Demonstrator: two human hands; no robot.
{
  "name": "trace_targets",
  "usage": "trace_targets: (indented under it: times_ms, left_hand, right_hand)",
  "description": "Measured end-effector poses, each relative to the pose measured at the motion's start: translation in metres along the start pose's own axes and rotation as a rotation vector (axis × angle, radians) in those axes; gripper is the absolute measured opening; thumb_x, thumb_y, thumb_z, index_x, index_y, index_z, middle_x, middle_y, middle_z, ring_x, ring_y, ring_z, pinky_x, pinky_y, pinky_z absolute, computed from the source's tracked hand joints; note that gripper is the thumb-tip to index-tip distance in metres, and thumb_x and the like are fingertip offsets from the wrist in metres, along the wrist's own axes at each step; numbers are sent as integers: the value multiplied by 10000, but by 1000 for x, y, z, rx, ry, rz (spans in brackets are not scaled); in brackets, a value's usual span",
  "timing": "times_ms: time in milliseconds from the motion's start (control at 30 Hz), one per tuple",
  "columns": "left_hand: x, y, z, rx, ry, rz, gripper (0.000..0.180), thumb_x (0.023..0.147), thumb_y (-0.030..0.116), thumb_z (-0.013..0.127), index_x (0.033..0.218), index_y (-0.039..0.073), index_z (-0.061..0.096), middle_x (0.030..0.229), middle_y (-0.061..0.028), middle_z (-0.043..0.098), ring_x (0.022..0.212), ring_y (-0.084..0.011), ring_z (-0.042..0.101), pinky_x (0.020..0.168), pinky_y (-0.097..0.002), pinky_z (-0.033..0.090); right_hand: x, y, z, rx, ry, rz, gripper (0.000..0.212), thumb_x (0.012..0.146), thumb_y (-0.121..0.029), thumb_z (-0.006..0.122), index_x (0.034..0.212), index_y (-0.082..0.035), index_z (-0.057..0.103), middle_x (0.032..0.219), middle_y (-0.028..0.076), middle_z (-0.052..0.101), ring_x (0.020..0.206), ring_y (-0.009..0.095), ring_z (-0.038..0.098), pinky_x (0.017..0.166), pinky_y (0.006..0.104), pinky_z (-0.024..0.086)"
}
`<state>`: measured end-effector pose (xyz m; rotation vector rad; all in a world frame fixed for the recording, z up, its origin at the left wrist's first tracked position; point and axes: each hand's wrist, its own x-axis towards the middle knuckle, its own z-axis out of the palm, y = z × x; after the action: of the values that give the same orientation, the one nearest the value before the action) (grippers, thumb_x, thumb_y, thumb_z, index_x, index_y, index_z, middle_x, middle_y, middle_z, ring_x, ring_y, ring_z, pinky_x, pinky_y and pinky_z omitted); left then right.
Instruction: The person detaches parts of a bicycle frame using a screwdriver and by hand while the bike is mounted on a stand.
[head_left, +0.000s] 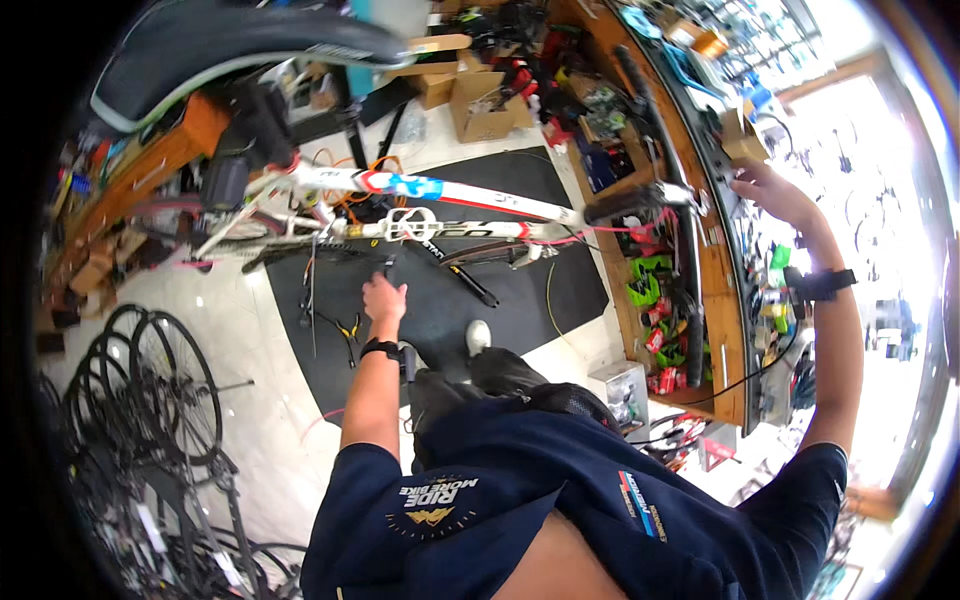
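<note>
Here | wht frame (pixel 500 200), navy shirt (pixel 580 460) lettered | R hand (pixel 775 195) nr bx (pixel 741 135)

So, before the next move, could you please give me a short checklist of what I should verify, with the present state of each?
1. Left hand empty: cannot tell; something small and dark shows at its fingertips.
2. Right hand near the cardboard box: ok, though whether they touch is unclear.
3. Floor mat free of loose tools: not ok; a yellow-and-black tool lies on it.
4. Bicycle frame held firmly: cannot tell; its support is not clearly visible.
5. White shoe on the mat, apart from that tool: ok.
</note>
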<state>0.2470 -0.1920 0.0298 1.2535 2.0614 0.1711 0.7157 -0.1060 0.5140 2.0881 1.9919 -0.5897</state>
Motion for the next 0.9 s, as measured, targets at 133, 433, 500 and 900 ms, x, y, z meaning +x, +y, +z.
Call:
trace_targets:
  times_ms: [133, 433, 500, 900]
  left_hand:
    - [19, -14, 31, -118, 115, 63, 243, 911, 134, 396, 1093, 31, 520, 1077, -224, 610, 1023, -389, 594, 865, -496, 477]
    - [51, -47, 89, -105, 123, -87, 214, 922, 159, 396, 1042, 86, 557, 1090, -131, 633, 1023, -324, 601, 798, -487, 492]
    - [49, -42, 117, -142, 154, -89, 206, 919, 161, 402, 1030, 87, 559, 1086, -121, 635, 1027, -314, 598, 794, -488, 492]
    - [180, -194, 108, -150, 256, -325, 178, 907, 153, 431, 1012, 80, 556, 937, -143, 670, 919, -323, 654, 757, -495, 520]
  right_hand:
    - [112, -16, 11, -139, 113, -154, 733, 872, -387, 638, 1392, 34, 336, 1214, 233, 560, 1106, 293, 557, 955, 354, 430]
    - [224, -11, 26, 216, 15, 19, 901, 766, 13, 736, 1448, -60, 152, 1190, 142, 554, 934, 218, 610, 734, 325, 550]
    - [235, 38, 16, 253, -60, -88, 807, 769, 20, 726, 1416, -31, 246, 1092, 97, 572, 883, 179, 595, 721, 303, 539]
    - [222, -34, 12, 470, -272, 201, 718, 686, 6, 779, 1303, -41, 415, 1003, 39, 595, 868, 143, 592, 738, 240, 491]
